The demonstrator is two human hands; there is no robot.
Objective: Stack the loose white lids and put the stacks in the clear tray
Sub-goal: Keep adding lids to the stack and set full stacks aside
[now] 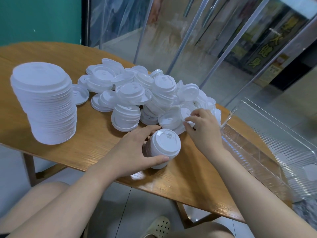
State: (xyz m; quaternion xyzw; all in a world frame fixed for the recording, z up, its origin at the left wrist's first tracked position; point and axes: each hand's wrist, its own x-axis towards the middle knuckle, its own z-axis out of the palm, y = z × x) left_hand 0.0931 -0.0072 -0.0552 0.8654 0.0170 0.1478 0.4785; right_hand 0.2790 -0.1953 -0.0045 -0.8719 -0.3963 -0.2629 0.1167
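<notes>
A heap of loose white lids [137, 93] covers the middle of the wooden table [82, 148]. My left hand [135, 152] grips a short stack of white lids [164, 148] standing near the table's front edge. My right hand [202, 127] reaches into the near right side of the heap and pinches a single lid [186, 113] that stands tilted on its edge. A tall stack of white lids [46, 103] stands at the left. The clear tray [257, 152] lies at the right end of the table.
Clear plastic strip curtains [188, 40] hang behind the table. The table's near edge runs diagonally from left to lower right. My knees and a perforated shoe [159, 225] are below the table. A teal wall [39, 18] stands at the back left.
</notes>
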